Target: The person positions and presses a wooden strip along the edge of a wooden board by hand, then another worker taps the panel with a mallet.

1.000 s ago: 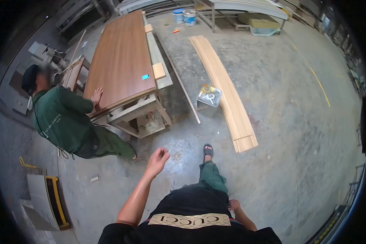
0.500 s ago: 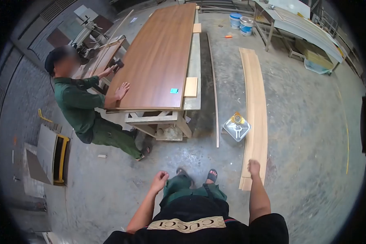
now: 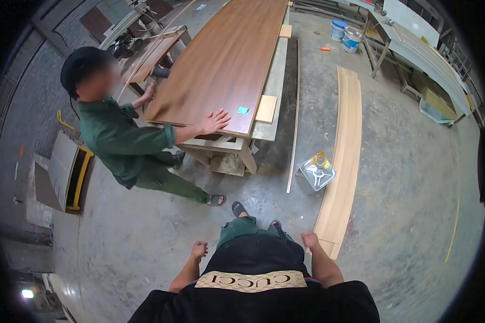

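Note:
My left hand (image 3: 199, 250) hangs low in front of me, its fingers curled, above the concrete floor. On the other side, my right hand (image 3: 310, 240) is also curled, near the lower end of the light wood boards (image 3: 347, 145) on the floor. Neither hand shows anything in it. Ahead and left, a large brown wood panel (image 3: 221, 59) rests on a work stand (image 3: 242, 153), with a small teal object (image 3: 243, 111) near its close corner. A co-worker in green (image 3: 113, 134) lays one hand on the panel and holds a dark tool (image 3: 160, 71) in the other.
A square metal can (image 3: 318, 175) stands beside the boards. A thin strip (image 3: 296, 118) lies along the panel's right side. Two buckets (image 3: 352, 40) and a long table (image 3: 415, 54) are at the back right. A yellow-edged grey cabinet (image 3: 64, 172) sits at the left.
Both my hands have come lower and nearer my body. The co-worker's flat hand has slid right to the panel's near corner, and the co-worker has stepped closer. The view has shifted right.

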Demonstrator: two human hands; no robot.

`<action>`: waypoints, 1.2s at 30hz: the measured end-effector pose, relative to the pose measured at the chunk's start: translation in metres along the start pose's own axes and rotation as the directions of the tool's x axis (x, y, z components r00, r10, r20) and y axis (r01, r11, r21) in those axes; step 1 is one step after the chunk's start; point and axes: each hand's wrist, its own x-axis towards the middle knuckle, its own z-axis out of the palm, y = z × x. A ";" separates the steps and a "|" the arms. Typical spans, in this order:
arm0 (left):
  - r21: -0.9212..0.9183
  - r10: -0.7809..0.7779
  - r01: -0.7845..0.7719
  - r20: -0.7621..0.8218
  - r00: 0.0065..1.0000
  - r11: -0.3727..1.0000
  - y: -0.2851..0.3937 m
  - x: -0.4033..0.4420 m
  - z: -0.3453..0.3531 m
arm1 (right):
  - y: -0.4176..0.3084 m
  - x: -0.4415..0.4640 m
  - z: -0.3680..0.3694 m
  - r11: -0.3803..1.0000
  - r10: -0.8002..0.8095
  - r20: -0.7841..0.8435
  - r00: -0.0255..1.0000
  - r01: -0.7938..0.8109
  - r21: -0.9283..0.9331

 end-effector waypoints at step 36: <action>-0.833 0.819 -0.437 -0.033 -0.573 -0.339 0.179 -0.403 -0.104 | -0.137 -0.309 0.136 0.600 0.755 -0.036 0.655 -0.668 0.440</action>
